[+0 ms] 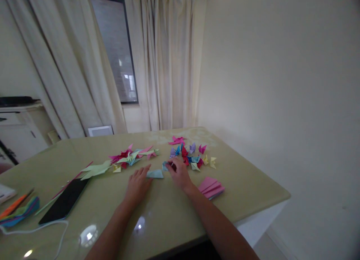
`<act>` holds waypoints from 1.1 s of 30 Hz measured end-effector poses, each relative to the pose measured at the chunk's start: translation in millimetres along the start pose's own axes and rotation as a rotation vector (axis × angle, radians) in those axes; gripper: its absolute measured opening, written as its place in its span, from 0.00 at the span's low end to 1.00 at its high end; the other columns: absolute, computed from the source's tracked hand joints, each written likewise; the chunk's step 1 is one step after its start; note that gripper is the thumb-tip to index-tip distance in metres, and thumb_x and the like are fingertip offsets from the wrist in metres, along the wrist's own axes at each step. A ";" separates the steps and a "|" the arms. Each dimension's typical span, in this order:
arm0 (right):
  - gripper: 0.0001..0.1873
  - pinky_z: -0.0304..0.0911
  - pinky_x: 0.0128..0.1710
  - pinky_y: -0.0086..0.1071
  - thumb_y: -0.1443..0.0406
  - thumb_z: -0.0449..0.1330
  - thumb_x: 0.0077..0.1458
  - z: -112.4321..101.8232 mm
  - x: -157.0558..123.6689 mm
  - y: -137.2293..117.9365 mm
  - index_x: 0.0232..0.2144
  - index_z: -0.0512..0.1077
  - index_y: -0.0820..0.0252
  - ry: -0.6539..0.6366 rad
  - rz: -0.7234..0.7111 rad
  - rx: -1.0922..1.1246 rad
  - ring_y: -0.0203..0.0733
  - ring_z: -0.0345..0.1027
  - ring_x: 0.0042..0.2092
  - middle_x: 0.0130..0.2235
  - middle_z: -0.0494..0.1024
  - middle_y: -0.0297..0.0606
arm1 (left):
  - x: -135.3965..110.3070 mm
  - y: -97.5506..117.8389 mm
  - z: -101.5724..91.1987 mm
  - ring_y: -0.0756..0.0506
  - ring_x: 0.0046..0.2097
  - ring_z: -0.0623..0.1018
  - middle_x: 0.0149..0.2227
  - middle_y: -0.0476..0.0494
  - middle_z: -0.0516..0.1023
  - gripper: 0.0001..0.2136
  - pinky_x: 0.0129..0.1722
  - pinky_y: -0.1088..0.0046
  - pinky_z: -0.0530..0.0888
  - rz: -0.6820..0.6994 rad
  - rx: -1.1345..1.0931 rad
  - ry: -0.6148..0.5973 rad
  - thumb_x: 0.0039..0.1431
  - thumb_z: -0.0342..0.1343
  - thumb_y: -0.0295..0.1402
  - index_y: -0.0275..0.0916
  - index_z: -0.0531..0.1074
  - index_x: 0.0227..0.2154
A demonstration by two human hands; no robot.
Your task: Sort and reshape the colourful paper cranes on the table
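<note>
Left hand [137,183]: laid flat on the bench [168,215], fingers spread, tips touching the blue paper [155,174].
Right hand [179,174]: fingertips are pressed together, and a blue piece [165,165] is pinched just beyond the blue paper.
Nearby: folded figures [194,157] are scattered just behind this hand; pink sheets [210,187] lie beside its wrist.
Risk: the blue piece may be creased crooked or torn if pinched too hard; the folded figures, being so close, may be swept aside by the knuckles.

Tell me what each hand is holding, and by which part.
The right hand seems to pinch the light blue folded paper at its right end. The left hand lies flat against the paper's left edge, gripping nothing.
</note>
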State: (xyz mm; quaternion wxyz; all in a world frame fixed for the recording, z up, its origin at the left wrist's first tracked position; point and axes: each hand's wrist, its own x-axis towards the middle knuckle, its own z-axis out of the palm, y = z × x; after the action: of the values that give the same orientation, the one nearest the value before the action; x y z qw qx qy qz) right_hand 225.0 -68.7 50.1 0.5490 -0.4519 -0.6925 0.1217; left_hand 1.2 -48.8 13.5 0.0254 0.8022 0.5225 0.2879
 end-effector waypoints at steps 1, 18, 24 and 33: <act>0.06 0.66 0.38 0.32 0.63 0.62 0.65 -4.3 3.0 2.5 0.36 0.78 0.58 0.037 0.017 0.000 0.39 0.70 0.34 0.36 0.76 0.36 | -0.6 -1.6 -1.4 0.33 0.58 0.76 0.56 0.33 0.78 0.23 0.56 0.51 0.72 -0.032 0.066 -0.035 0.67 0.52 0.33 0.40 0.68 0.63; 0.15 0.73 0.44 0.37 0.67 0.57 0.62 -12.1 7.1 29.0 0.48 0.78 0.58 0.086 0.129 -0.015 0.43 0.76 0.40 0.45 0.81 0.43 | -0.1 5.8 -20.1 0.33 0.57 0.74 0.52 0.38 0.79 0.11 0.55 0.52 0.67 -0.284 0.114 -0.204 0.65 0.56 0.41 0.43 0.78 0.45; 0.19 0.69 0.36 0.31 0.59 0.68 0.61 0.8 -3.9 5.3 0.53 0.77 0.57 -0.310 0.004 0.023 0.42 0.75 0.40 0.47 0.79 0.42 | 1.9 21.5 -22.9 0.38 0.51 0.78 0.45 0.44 0.83 0.07 0.58 0.53 0.61 -0.082 -0.010 -0.059 0.67 0.55 0.35 0.45 0.78 0.39; 0.06 0.68 0.43 0.33 0.72 0.64 0.63 -7.7 3.9 3.6 0.38 0.79 0.57 -0.171 -0.079 -0.138 0.43 0.74 0.40 0.39 0.78 0.38 | 3.5 19.0 -14.0 0.39 0.48 0.79 0.44 0.44 0.83 0.08 0.54 0.58 0.65 0.045 -0.101 0.019 0.67 0.55 0.36 0.45 0.76 0.45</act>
State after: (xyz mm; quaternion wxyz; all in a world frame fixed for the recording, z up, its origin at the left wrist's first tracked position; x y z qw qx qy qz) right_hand 233.5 -66.3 53.1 0.4597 -0.4488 -0.7610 0.0900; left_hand 11.0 -58.0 33.2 0.0546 0.8087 0.4891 0.3221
